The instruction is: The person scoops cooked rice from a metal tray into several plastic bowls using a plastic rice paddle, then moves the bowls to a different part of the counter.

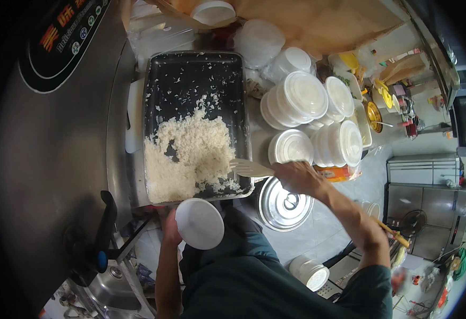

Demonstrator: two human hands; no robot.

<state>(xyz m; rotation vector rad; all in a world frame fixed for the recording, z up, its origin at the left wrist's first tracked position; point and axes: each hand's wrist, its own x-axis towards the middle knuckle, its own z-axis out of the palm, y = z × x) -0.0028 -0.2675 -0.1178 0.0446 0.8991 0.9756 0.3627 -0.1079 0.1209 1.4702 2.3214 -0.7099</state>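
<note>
Cooked white rice (201,147) is heaped in the near half of a black rectangular metal tray (193,81), with stray grains scattered over its far half. My right hand (298,177) grips a pale, pronged serving paddle (251,168). The prongs reach over the tray's right side and meet the edge of the rice. In my left hand (171,228) is a round white plastic bowl (200,224), held just off the tray's near edge. The bowl's inside looks plain white, and most of my left fingers are hidden by it.
Stacked lidded white containers (304,97) stand right of the tray. Below them is a round steel lid (286,203). Bagged containers (258,42) lie behind. A steel appliance (65,131) fills the left, with a black handle (105,223) jutting near my left arm.
</note>
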